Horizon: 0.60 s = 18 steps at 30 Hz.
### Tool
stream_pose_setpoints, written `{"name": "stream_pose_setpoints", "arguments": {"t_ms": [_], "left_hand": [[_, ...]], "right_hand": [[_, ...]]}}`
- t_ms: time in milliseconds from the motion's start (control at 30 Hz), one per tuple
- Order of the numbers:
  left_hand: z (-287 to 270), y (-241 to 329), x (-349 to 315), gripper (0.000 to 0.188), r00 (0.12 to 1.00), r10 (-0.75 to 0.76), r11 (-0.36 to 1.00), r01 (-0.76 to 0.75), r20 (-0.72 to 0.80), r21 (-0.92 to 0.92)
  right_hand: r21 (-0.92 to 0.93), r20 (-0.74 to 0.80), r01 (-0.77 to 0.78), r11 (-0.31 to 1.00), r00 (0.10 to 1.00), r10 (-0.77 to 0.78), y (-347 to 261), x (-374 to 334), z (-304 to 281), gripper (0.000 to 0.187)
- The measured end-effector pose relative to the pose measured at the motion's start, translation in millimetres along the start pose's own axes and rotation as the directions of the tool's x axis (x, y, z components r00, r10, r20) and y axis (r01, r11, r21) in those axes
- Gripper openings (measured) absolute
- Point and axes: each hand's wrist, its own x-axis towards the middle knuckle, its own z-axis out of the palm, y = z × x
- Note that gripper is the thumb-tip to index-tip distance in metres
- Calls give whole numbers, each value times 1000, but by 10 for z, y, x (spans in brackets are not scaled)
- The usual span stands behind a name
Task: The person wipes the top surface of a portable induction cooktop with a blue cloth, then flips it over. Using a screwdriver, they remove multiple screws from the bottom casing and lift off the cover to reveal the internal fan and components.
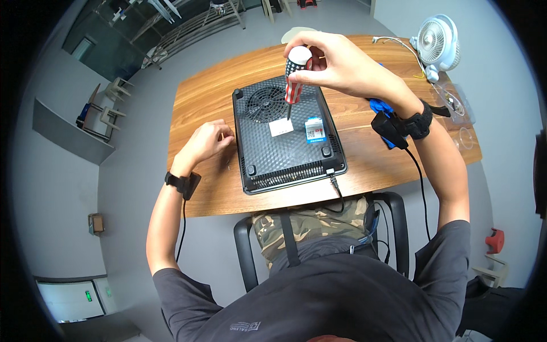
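A black induction cooker (268,149) lies upside down on the wooden table, showing its round fan grille (265,105), rubber feet and two stickers. My right hand (336,62), at the far side above the cooker, is closed around the handle of a screwdriver (293,85) patterned in stars and stripes with a white end. Its shaft points down, and the tip appears near the white sticker (281,127); whether it touches cannot be told. My left hand (209,140) rests on the table by the cooker's left edge, fingers curled in; anything between them is hidden.
A power cord (335,183) leaves the cooker's near right corner. Right of it lie a blue cloth (380,106) and clear plastic containers (458,104). A small white fan (437,43) stands at the table's far right. Black cables hang from both wrist straps.
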Motion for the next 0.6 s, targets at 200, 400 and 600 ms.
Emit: {"name": "stream_pose_setpoints", "arguments": {"t_ms": [200, 400, 600], "left_hand": [[-149, -111, 646, 20, 995, -13, 999, 8, -95, -54], [-193, -302, 1283, 26, 991, 16, 999, -22, -129, -43], [-242, -561, 1714, 29, 995, -30, 989, 17, -91, -145]], "right_hand": [[18, -31, -23, 1000, 999, 23, 215, 14, -173, 35], [4, -71, -62, 998, 996, 62, 475, 140, -330, 38], [59, 4, -105, 993, 994, 105, 713, 494, -399, 32]]}}
